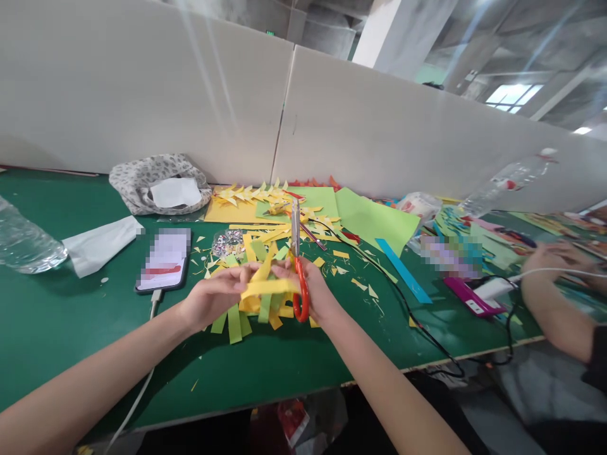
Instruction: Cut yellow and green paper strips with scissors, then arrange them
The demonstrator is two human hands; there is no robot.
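Both my hands are over a heap of yellow and green paper strips (234, 325) on the green table. My left hand (208, 296) is closed, pinching a yellow paper strip (268, 287) that spans toward the other hand. In my right hand (317, 287) is a pair of scissors (302, 291) with red handles, its blades pointing up and away from me. The right fingertips also come close to the yellow strip; blur and overlap hide whether they grip it. Small paper scraps (372, 292) lie around the heap.
Left of the heap lie a phone (164, 259) on a white cable, a tissue (102, 246) and a plastic bottle (28, 243). Behind are a patterned cloth bag (135, 183) and green paper sheets (374, 218). A black cable (403, 294) crosses rightward, near another person's hand (545, 268).
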